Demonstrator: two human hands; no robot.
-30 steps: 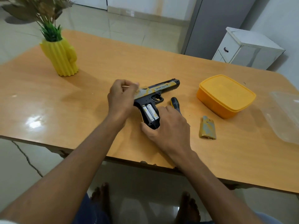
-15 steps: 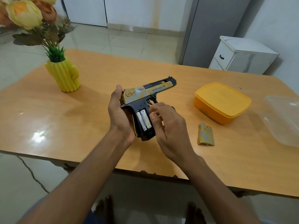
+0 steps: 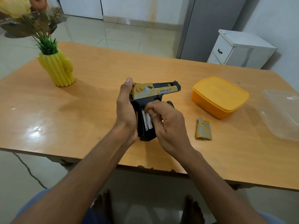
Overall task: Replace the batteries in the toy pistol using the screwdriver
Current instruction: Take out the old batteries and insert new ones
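My left hand [image 3: 126, 109] grips the yellow, grey and black toy pistol [image 3: 155, 91] by the back of its grip, barrel pointing right, held above the table. The grip's side is uncovered and two white batteries [image 3: 147, 120] lie in the compartment. My right hand [image 3: 165, 125] has its fingers curled at the top ends of those batteries, pinching there. The yellow-grey battery cover [image 3: 203, 129] lies flat on the table to the right. Only the black tip of the screwdriver [image 3: 170, 103] shows behind my right hand.
An orange lidded box [image 3: 219, 96] stands at the right, with a clear plastic container [image 3: 281, 113] beyond it at the table's right edge. A yellow cactus-shaped vase [image 3: 57, 68] with flowers stands at the far left. The wooden table [image 3: 80, 110] has its front edge near my knees.
My left hand lifted the pistol off the table and turned its grip upright. My right hand left the table beside the screwdriver and came onto the batteries.
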